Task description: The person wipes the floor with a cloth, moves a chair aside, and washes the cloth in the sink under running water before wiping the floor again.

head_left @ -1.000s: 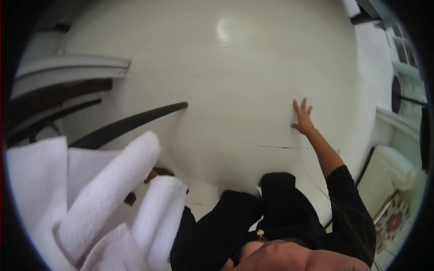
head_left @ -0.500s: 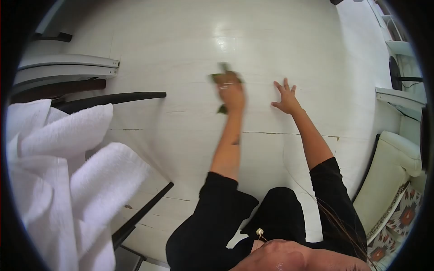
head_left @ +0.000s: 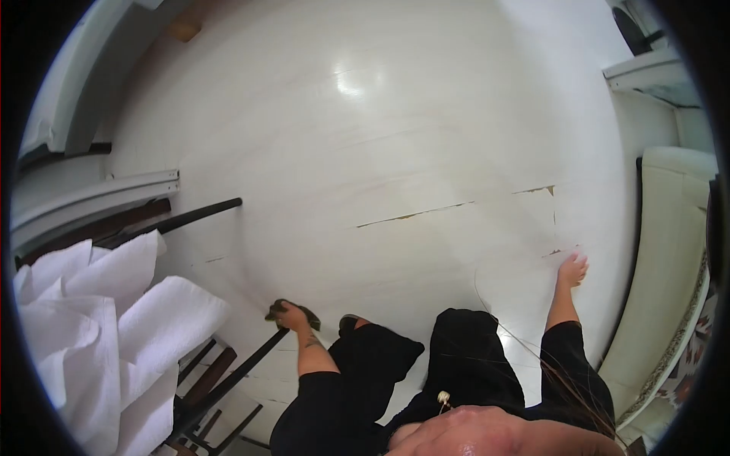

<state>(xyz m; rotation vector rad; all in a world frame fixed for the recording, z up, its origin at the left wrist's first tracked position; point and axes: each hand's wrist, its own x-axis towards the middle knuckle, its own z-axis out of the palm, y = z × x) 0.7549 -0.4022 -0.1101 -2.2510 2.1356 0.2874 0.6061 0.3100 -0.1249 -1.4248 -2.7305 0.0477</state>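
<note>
My left hand point(head_left: 290, 316) is closed on a dark green cloth point(head_left: 310, 315), low over the white floor. It is close to the foot of a black chair leg point(head_left: 262, 351), with part of the cloth spreading out on either side of the fingers. On the far right, my right hand point(head_left: 572, 271) is down by the floor near a worn crack. It holds no visible object, and its fingers point outward to the right. My black-clad knees are between the two hands.
White towels point(head_left: 156, 319) hang over a dark chair on the left. Pale furniture point(head_left: 95, 83) stands at the upper left. A cream upholstered seat point(head_left: 665, 251) borders the right side. The white floor point(head_left: 342, 152) shows chipped seams.
My left hand has come back and left with the cloth, toward the chair leg. My right hand has moved back and right, its fingers less spread. The view has shifted.
</note>
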